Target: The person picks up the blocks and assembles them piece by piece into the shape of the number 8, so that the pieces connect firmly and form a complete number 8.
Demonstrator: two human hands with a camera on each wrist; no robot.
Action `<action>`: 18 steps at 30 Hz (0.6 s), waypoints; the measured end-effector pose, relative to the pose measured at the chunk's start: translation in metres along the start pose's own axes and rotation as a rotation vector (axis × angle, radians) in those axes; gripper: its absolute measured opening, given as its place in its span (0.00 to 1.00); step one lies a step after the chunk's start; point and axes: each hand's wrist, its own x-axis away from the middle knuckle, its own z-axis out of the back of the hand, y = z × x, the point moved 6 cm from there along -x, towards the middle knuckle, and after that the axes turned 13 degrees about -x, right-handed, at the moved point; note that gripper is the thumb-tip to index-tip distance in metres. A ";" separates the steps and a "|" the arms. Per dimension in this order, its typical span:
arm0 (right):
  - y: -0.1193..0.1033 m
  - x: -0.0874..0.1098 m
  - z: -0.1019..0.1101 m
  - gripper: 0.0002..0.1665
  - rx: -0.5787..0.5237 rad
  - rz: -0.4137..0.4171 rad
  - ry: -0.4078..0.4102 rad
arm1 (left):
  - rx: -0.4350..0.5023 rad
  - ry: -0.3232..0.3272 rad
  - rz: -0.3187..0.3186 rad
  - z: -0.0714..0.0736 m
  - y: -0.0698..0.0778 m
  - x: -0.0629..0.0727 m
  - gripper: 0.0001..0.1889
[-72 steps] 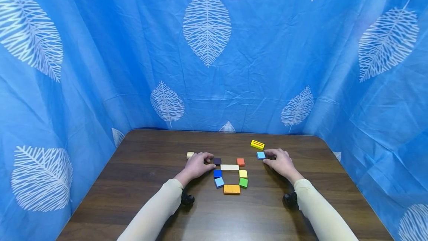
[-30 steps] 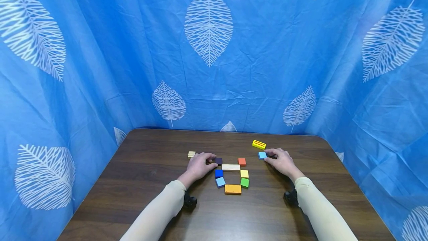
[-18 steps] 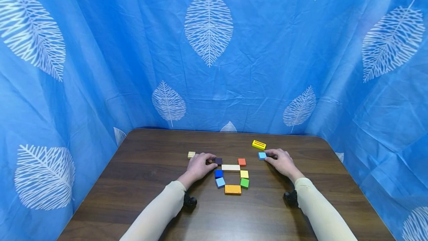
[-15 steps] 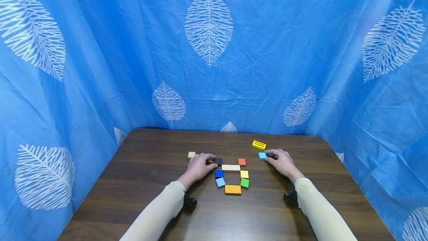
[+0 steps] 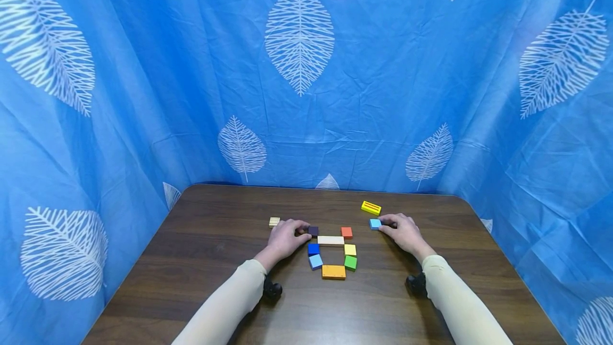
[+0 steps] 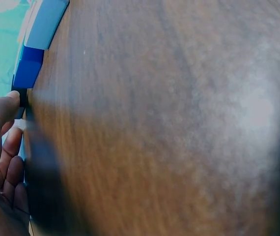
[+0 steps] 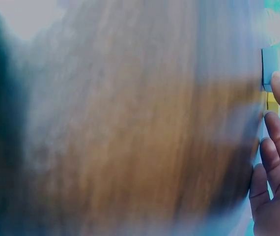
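In the head view, my left hand [image 5: 286,237] pinches the left part of a dark block [image 5: 313,231] between thumb and forefinger. The left wrist view shows its thumb [image 6: 6,105] against that block, beside a blue block [image 6: 28,69]. Farther right, my right hand [image 5: 403,232] pinches the right side of a light blue block [image 5: 375,224], which sits on the table. Its thumb touches that block [image 7: 270,66] in the right wrist view; the forefinger's contact is partly hidden. Between the hands lie a pale long block [image 5: 330,240] and a red block [image 5: 347,232].
Below the pale block, blue [image 5: 313,249], lighter blue [image 5: 315,262], orange [image 5: 333,272], green [image 5: 350,263] and yellow [image 5: 350,249] blocks form a ring. A yellow block with red stripes [image 5: 371,207] lies beyond the right hand, a striped wooden block [image 5: 274,221] behind the left.
Over the last half second the light blue block has shifted very slightly toward me with the right hand. The left hand and the dark block stay in place.
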 end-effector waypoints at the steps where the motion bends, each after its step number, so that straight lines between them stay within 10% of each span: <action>1: -0.001 0.000 -0.001 0.19 -0.001 0.004 -0.001 | 0.001 0.001 0.001 0.000 0.000 0.000 0.17; 18: -0.033 -0.023 -0.034 0.19 -0.072 0.023 -0.074 | -0.003 0.018 0.000 -0.001 0.000 0.000 0.17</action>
